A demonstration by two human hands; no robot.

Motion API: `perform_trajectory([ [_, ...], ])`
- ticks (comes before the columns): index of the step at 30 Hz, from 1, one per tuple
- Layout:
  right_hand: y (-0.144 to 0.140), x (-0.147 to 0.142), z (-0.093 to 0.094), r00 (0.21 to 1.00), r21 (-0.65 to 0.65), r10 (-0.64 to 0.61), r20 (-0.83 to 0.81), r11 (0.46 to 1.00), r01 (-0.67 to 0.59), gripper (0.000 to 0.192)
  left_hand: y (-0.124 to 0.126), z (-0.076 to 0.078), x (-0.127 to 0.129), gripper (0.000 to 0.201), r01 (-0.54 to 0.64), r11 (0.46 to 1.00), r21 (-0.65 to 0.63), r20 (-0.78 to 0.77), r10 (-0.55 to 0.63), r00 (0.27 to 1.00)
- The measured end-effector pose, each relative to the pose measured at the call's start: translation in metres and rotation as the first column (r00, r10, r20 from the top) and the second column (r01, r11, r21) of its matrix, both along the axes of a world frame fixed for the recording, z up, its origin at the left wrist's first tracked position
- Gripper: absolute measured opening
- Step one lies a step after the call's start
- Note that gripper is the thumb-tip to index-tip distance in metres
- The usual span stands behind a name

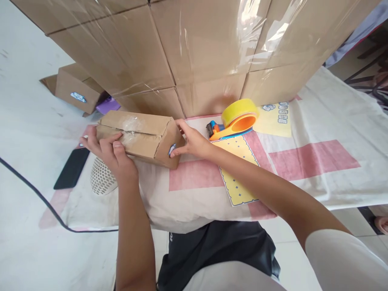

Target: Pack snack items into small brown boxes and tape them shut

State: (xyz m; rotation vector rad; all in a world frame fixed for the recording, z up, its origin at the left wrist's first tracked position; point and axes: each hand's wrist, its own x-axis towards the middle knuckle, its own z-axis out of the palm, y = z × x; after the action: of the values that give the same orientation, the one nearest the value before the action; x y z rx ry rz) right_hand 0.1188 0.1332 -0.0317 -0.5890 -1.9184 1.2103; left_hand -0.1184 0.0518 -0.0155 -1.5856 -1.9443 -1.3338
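A small brown cardboard box (151, 125) is held between my two hands, its top flaps meeting at a seam with crumpled clear tape over part of it. My left hand (113, 153) grips the left end, its fingers on the top near the tape. At the right end, my right hand (194, 141) has its thumb by a blue-and-white sticker (172, 150) and its fingers round the far corner. Just right of that hand lies an orange and blue tape dispenser (222, 132) with a yellow tape roll (239, 111). A yellow patterned card (236, 147) is partly under my right forearm.
Large cartons (209, 44) wrapped in clear film rise behind the table. To the left are an open box (74, 89), a purple item (108, 105), a black phone-like slab (72, 169), a white mesh object (103, 178) and a black cable (36, 195). Yellow paper (274, 121) lies right.
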Motion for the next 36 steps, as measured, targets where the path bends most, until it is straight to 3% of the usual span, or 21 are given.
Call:
perform_trajectory([
  [7, 0.002, 0.005, 0.006, 1.0, 0.026, -0.014, -0.019, 1.0, 0.014, 0.047, -0.004, 0.005, 0.005, 0.03, 0.032, 0.999, -0.021, 0.086, -0.031, 0.996],
  [12, -0.001, 0.006, 0.006, 1.0, -0.022, -0.018, -0.001, 1.0, 0.018, 0.042, 0.001, -0.002, 0.0, 0.032, 0.088, 0.988, 0.127, 0.158, -0.108, 0.981],
  [17, -0.016, 0.004, 0.008, 0.998, 0.05, -0.012, 0.068, 0.999, 0.008, 0.08, 0.004, -0.007, -0.004, 0.032, 0.089, 0.985, 0.147, 0.192, -0.117, 0.974],
  [27, -0.02, 0.0, 0.005, 0.997, -0.013, -0.047, 0.069, 0.999, 0.048, 0.079, 0.006, -0.011, -0.005, 0.03, 0.092, 0.982, 0.162, 0.152, -0.117, 0.981],
  [29, -0.028, 0.001, 0.004, 0.998, 0.007, -0.038, 0.055, 0.999, 0.038, 0.094, 0.004, -0.01, -0.002, 0.032, 0.092, 0.983, 0.158, 0.135, -0.114, 0.984],
  [33, -0.053, -0.008, 0.005, 0.973, 0.088, -0.156, 0.17, 0.986, 0.143, 0.151, 0.001, -0.012, 0.001, 0.039, 0.071, 0.988, 0.138, 0.081, -0.083, 0.993],
  [36, -0.069, -0.018, 0.009, 0.923, 0.098, -0.286, 0.256, 0.958, 0.269, 0.155, -0.002, -0.013, 0.002, 0.05, 0.067, 0.986, 0.152, 0.088, -0.081, 0.993],
])
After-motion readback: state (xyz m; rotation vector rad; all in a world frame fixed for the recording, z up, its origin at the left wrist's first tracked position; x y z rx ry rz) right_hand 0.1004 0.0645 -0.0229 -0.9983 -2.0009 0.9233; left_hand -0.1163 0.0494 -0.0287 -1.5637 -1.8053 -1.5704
